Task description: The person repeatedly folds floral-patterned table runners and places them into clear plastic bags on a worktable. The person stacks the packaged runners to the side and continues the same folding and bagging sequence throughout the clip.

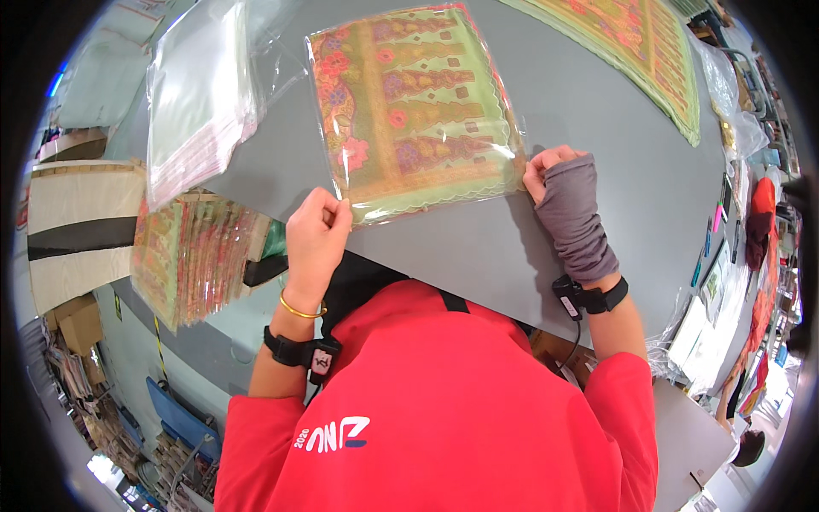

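Note:
A folded green cloth with red flowers and brown-gold patterning lies flat in a clear plastic bag point(426, 111) on the grey table. At the bag's near left corner, my left hand point(317, 229) pinches the plastic between thumb and fingers. My right hand point(554, 171), its wrist and palm covered by a grey fingerless sleeve, grips the near right corner with curled fingers. Wrinkles and glare cross the plastic, mostly along the near edge. Exactly how far the cloth reaches into each pinched corner is hidden by my fingers.
A stack of clear plastic bags point(200, 102) lies at the table's left. More patterned green cloth point(631, 51) is at the far right. Below the left edge stands a row of bagged cloths point(209, 256). Pens point(707, 237) and crumpled plastic sit along the right edge.

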